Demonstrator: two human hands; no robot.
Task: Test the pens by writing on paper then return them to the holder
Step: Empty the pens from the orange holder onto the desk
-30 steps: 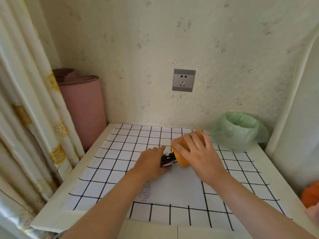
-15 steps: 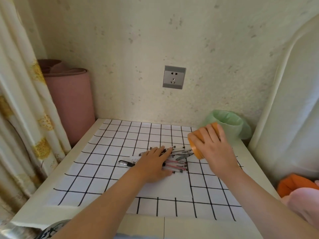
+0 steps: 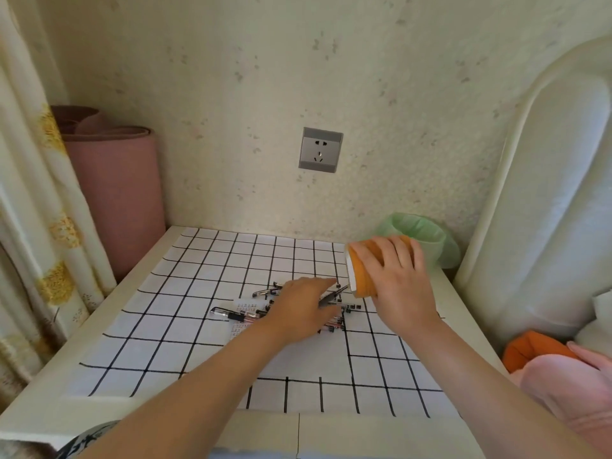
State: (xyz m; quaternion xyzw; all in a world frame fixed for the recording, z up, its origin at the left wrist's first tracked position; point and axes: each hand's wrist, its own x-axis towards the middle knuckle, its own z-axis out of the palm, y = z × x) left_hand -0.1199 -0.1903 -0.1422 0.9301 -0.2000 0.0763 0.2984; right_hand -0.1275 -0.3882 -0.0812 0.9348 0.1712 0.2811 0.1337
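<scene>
Several pens (image 3: 265, 293) lie scattered on the paper (image 3: 245, 309), which sits on the grid cloth (image 3: 198, 276). Left hand (image 3: 299, 308) rests flat and spread on the pens, gripping none. Right hand (image 3: 395, 279) is wrapped around the orange holder (image 3: 362, 276), tipped on its side just right of the pens, mouth toward them. Green bag (image 3: 427, 233) sits behind the holder.

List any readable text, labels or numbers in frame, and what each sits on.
No text here can be read.
Paper sheet under the pens: small reddish printed blocks, too blurred to read.
Wall socket: no lettering visible.
Orange holder: no label visible.
</scene>
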